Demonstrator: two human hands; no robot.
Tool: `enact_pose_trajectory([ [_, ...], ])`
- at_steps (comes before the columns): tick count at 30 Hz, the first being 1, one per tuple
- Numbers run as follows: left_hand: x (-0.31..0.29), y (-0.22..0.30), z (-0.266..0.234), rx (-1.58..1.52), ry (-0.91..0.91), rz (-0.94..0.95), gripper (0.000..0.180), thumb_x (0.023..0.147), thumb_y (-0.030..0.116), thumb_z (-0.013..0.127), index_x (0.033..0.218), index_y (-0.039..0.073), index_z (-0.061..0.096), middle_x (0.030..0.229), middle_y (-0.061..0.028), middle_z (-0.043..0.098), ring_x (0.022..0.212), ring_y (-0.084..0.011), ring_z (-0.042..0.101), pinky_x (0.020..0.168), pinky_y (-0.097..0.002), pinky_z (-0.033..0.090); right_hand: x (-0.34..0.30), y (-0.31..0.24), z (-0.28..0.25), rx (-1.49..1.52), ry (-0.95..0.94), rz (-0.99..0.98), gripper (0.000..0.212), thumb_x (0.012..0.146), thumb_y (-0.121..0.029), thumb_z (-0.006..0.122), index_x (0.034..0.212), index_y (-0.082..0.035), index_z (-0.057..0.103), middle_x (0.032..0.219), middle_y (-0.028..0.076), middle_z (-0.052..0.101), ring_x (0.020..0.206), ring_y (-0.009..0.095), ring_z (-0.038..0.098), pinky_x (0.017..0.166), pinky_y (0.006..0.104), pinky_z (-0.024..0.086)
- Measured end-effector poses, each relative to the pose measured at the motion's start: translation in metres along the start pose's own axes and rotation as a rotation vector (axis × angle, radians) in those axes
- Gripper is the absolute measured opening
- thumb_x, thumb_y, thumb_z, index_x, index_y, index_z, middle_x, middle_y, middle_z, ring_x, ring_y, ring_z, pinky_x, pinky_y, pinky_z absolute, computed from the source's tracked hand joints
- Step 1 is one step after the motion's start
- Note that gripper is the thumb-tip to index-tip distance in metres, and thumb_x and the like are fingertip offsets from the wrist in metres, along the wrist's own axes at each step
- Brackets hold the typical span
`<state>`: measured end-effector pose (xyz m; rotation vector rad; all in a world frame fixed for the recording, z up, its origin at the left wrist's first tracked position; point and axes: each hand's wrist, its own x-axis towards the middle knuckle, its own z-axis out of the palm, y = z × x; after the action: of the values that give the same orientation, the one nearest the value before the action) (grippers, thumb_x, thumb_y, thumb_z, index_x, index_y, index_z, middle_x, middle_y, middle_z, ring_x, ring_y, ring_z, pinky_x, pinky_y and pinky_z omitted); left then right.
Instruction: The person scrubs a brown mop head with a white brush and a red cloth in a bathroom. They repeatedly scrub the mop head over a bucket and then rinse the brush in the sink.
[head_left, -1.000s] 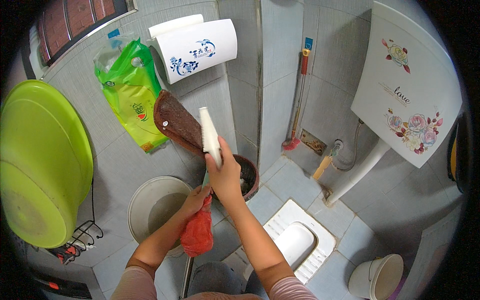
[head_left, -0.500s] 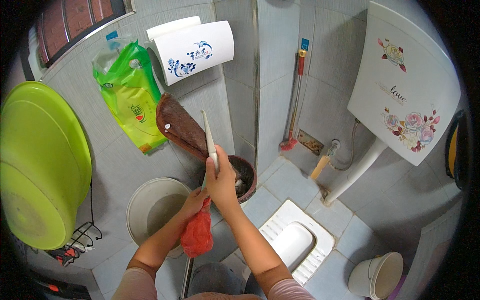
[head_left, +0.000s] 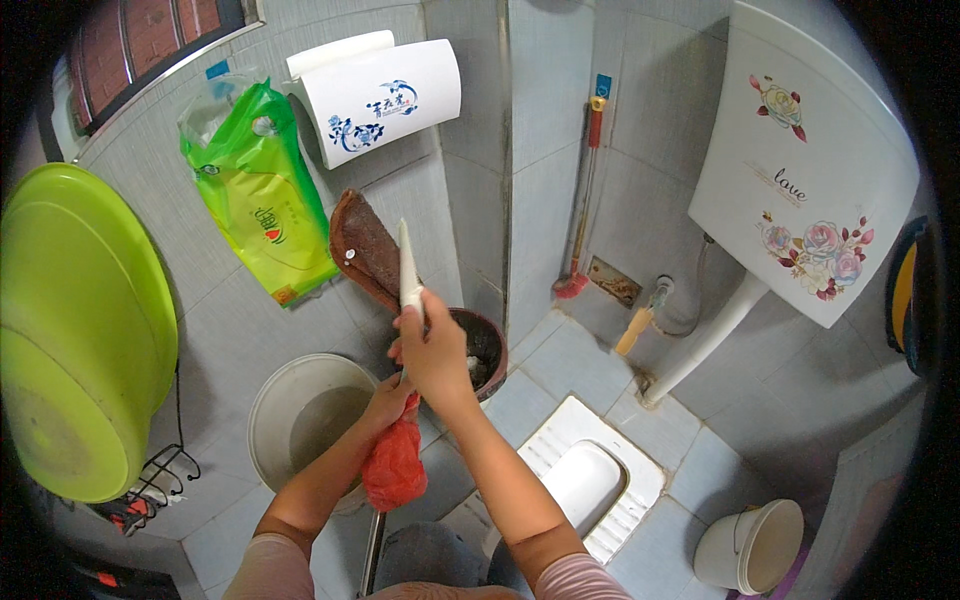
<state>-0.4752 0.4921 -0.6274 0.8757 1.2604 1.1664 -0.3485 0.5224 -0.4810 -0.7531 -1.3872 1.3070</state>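
In front of me stands an upturned flat mop with a dark brown pad (head_left: 368, 248) that has a small white button. Beside the pad is a narrow white plastic plate (head_left: 410, 265), seen nearly edge-on. My right hand (head_left: 435, 345) is closed around the lower end of this plate. Just below, my left hand (head_left: 390, 405) is closed around the mop's neck, which is mostly hidden by the fingers. A crumpled red plastic bag (head_left: 395, 470) hangs directly under my left hand. Below it, a metal pole (head_left: 374, 550) runs down toward my legs.
A pale bucket (head_left: 262, 420) and a dark-red bin (head_left: 498, 350) stand below my hands. The squat toilet (head_left: 645, 505) is at right, under the cistern (head_left: 745, 215). Another bucket (head_left: 715, 560) is lower right. Green basins (head_left: 85, 340) line the left; a toilet brush (head_left: 582, 205) hangs on the wall.
The brown pad has shifted right, closer to the white plate, and shows narrower. My right hand has moved slightly left and turned on the plate. My left hand has barely moved.
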Motion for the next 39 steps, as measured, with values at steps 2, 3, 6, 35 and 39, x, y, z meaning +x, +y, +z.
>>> enact_pose_trajectory([
  [2, 0.003, -0.003, 0.000, 0.008, 0.007, 0.025, 0.029, 0.091, 0.034, 0.046, 0.081, 0.007, 0.046, 0.057, -0.0002, 0.043, 0.042, -0.0092, 0.038, 0.039, -0.0232, 0.032, -0.010, -0.010, 0.008, 0.083, -0.071, 0.048, 0.033, 0.090, -0.016, 0.046, 0.119, -0.001, 0.044, 0.077, 0.005, 0.057, 0.054, 0.009, 0.054, 0.048, 0.0223, 0.044],
  [3, 0.003, -0.005, -0.002, 0.008, 0.016, 0.038, 0.029, 0.091, 0.034, 0.046, 0.081, 0.007, 0.046, 0.057, -0.0002, 0.043, 0.042, -0.0093, 0.038, 0.039, -0.0232, 0.032, -0.014, -0.015, 0.012, 0.209, -0.114, 0.019, 0.033, 0.090, -0.016, 0.046, 0.120, -0.001, 0.044, 0.077, 0.005, 0.056, 0.055, 0.008, 0.053, 0.049, 0.0220, 0.044],
  [6, 0.005, -0.005, -0.001, 0.017, 0.017, 0.035, 0.030, 0.091, 0.034, 0.046, 0.081, 0.007, 0.046, 0.057, -0.0001, 0.043, 0.042, -0.0094, 0.038, 0.039, -0.0232, 0.032, -0.012, -0.015, 0.008, 0.003, -0.013, -0.197, 0.034, 0.090, -0.016, 0.047, 0.120, -0.001, 0.044, 0.078, 0.004, 0.056, 0.054, 0.008, 0.052, 0.050, 0.0218, 0.042],
  [35, -0.007, 0.005, -0.004, -0.005, 0.046, -0.087, 0.033, 0.088, 0.041, 0.049, 0.079, 0.009, 0.048, 0.053, 0.0010, 0.041, 0.039, -0.0086, 0.035, 0.038, -0.0242, 0.030, 0.008, 0.024, -0.040, -0.595, -0.022, -0.618, 0.042, 0.074, 0.006, 0.052, 0.112, -0.010, 0.058, 0.097, 0.016, 0.052, 0.085, 0.032, 0.054, 0.076, 0.0349, 0.044],
  [39, -0.010, 0.008, 0.002, -0.046, 0.052, -0.103, 0.033, 0.087, 0.042, 0.050, 0.080, 0.010, 0.048, 0.053, 0.0011, 0.040, 0.039, -0.0084, 0.034, 0.037, -0.0242, 0.029, 0.011, 0.046, -0.061, -0.692, 0.003, -0.623, 0.042, 0.074, 0.006, 0.052, 0.112, -0.010, 0.058, 0.097, 0.016, 0.052, 0.086, 0.032, 0.054, 0.076, 0.0349, 0.044],
])
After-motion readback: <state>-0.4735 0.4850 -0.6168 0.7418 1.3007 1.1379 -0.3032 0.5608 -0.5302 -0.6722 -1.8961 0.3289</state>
